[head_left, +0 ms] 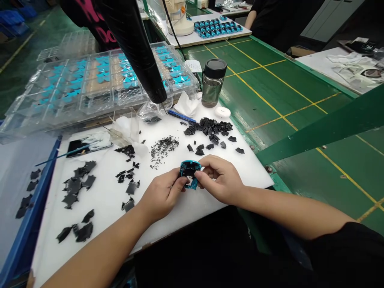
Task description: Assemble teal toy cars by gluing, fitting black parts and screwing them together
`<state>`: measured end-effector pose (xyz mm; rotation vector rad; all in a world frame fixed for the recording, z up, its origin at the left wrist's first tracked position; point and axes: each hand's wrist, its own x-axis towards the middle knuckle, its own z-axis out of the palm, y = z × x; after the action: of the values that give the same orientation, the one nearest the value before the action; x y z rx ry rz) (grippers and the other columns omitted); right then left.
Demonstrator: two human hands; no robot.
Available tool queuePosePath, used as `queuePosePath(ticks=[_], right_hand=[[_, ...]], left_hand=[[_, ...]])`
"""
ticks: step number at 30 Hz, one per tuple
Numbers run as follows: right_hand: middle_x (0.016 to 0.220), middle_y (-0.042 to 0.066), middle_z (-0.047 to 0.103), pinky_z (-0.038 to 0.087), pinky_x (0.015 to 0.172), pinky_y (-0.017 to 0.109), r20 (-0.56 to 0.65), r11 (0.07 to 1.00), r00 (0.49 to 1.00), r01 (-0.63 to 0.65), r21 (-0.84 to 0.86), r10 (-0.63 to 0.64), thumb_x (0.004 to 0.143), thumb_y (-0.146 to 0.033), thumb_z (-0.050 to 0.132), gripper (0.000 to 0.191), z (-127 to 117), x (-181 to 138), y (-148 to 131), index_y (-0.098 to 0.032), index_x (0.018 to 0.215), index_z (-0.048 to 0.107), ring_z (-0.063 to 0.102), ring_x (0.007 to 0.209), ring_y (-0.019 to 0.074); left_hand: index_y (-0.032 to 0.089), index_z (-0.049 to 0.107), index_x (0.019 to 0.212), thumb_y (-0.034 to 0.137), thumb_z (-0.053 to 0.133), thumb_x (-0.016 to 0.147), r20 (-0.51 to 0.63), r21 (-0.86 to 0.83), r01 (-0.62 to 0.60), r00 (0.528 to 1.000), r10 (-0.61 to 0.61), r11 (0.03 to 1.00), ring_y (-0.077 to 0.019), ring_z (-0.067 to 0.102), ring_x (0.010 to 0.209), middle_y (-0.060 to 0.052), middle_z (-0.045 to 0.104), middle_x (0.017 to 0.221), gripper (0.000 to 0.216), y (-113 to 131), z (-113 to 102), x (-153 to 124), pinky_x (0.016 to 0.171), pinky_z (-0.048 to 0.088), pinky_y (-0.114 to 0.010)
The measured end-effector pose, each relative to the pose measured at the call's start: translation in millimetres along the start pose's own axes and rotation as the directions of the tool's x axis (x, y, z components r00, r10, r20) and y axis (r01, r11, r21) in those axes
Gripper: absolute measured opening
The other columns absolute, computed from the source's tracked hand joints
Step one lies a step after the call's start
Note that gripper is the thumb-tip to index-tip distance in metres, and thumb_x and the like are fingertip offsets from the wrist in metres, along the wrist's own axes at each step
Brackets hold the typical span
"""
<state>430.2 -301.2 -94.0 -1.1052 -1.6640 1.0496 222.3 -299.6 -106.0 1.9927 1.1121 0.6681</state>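
Observation:
A small blue plastic shell (189, 173) with a dark inside is held above the white work board (180, 208), near its front edge. My left hand (162, 194) pinches its left side with curled fingers. From the right, my right hand (220, 180) grips the shell's other edge, its fingertips pressed on the rim. A pile of small black parts (210, 128) lies just beyond my hands. To its left is a scatter of tiny black pins (164, 146). Flat black pieces (78, 182) are spread over the left of the board.
Clear trays with blue parts (99, 80) stand at the back left, under a black hanging nozzle (141, 52). A lidded jar (212, 82) and a white earbud case (222, 112) stand by the green belt (285, 104). Another person (270, 16) sits at the far end.

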Motion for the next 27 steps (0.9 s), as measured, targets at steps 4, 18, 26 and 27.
queuePosePath(ticks=[4,18,26,27], right_hand=[[0.071,0.001,0.059,0.044,0.049,0.024,-0.039,0.999,0.999,-0.009,-0.048,0.007,0.09,-0.028,0.06,0.013,2,-1,0,-0.018,0.083,0.061,0.056,0.054,0.0112],[0.073,0.003,0.063,0.046,0.052,0.023,-0.105,0.96,0.969,0.2,-0.196,-0.223,0.088,-0.016,0.059,0.006,5,-2,6,-0.018,0.085,0.064,0.056,0.059,0.0115],[0.094,0.008,0.067,0.058,0.061,0.023,-0.103,0.861,0.867,0.459,-0.218,-0.488,0.084,-0.007,0.061,0.026,5,-6,12,-0.021,0.106,0.062,0.067,0.077,0.0145],[0.096,0.008,0.067,0.06,0.063,0.024,-0.09,0.837,0.849,0.486,-0.252,-0.52,0.083,-0.007,0.062,0.028,4,-7,14,-0.021,0.108,0.061,0.068,0.079,0.0152]], left_hand=[[0.019,0.064,0.099,0.036,0.045,0.099,-0.012,0.114,-0.028,0.999,0.03,0.993,-0.0166,0.07,0.067,-0.004,0.073,0.083,0.025,0,1,-1,0.061,0.055,-0.027],[0.018,0.064,0.103,0.022,0.058,0.094,-0.143,0.301,-0.165,0.966,0.216,0.939,-0.0116,0.065,0.062,0.001,0.07,0.075,0.011,3,8,1,0.06,0.05,-0.021],[0.023,0.05,0.139,0.05,0.072,0.082,-0.003,-0.114,-0.083,0.997,0.083,0.99,-0.0249,0.064,0.117,-0.011,0.063,0.132,0.066,-6,-2,-3,0.103,0.052,-0.035],[0.024,0.046,0.144,0.059,0.071,0.079,0.039,-0.211,-0.062,0.997,0.072,0.976,-0.0286,0.059,0.125,-0.013,0.056,0.14,0.078,-7,-3,-4,0.107,0.049,-0.04]])
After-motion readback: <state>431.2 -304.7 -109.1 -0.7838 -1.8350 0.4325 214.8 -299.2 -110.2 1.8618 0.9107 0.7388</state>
